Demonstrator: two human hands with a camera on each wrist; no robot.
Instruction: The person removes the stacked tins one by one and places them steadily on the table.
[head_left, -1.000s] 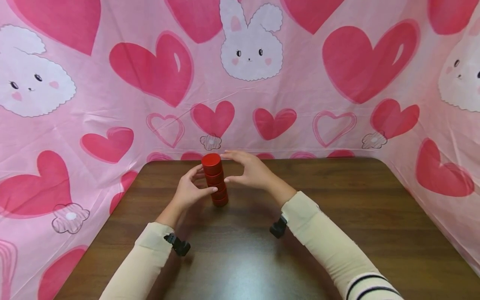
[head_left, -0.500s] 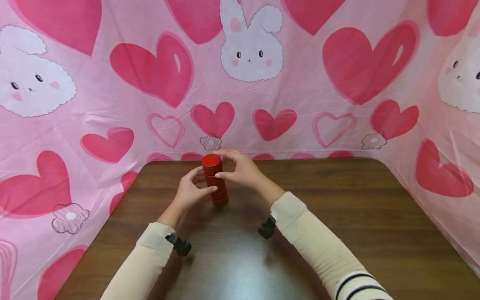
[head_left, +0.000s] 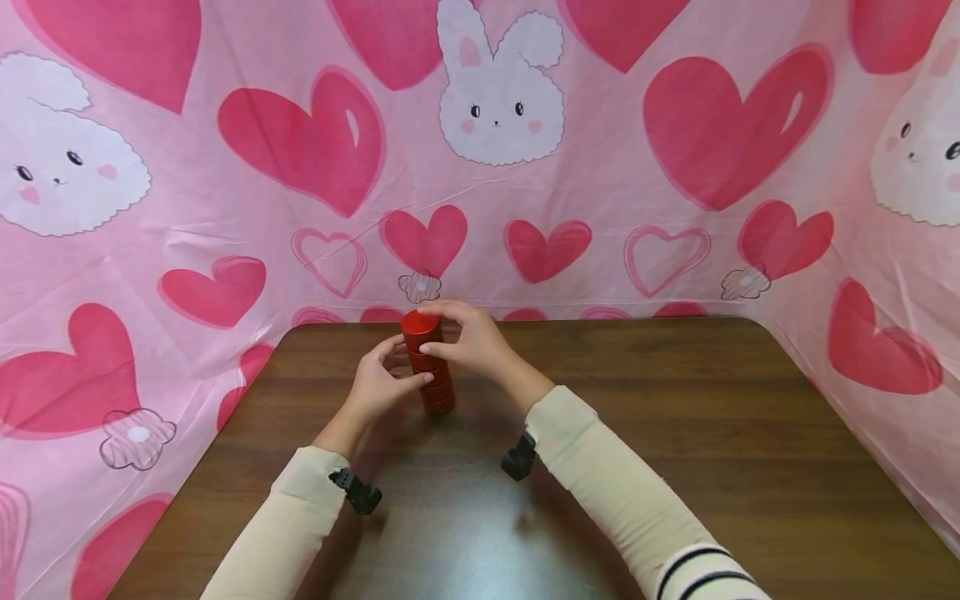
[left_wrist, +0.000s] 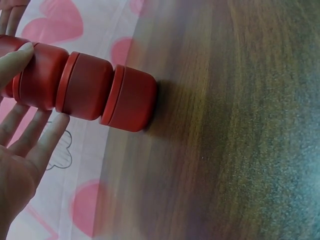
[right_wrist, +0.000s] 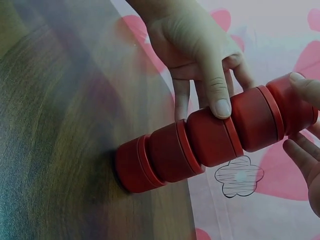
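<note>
A tall stack of several small red round canisters (right_wrist: 172, 152) stands upright on the wooden table, each with a rim line near one end. My left hand (head_left: 372, 385) holds the stack around its middle, the thumb on the near side and the fingers on the far side. At the top, my right hand (head_left: 480, 343) grips the uppermost canister (head_left: 420, 325) between thumb and fingers. The lowest canister (left_wrist: 131, 98) rests on the tabletop. Parts of the upper canisters are hidden behind my fingers.
The brown wooden table (head_left: 675, 442) reaches back to a pink cloth (head_left: 600, 150) printed with hearts and rabbits, which hangs behind it and along the sides. The stack stands toward the table's far edge.
My right hand has moved left from beside the stack and taken hold of the top canister. The left hand has kept its hold, and the stack stands where it was.
</note>
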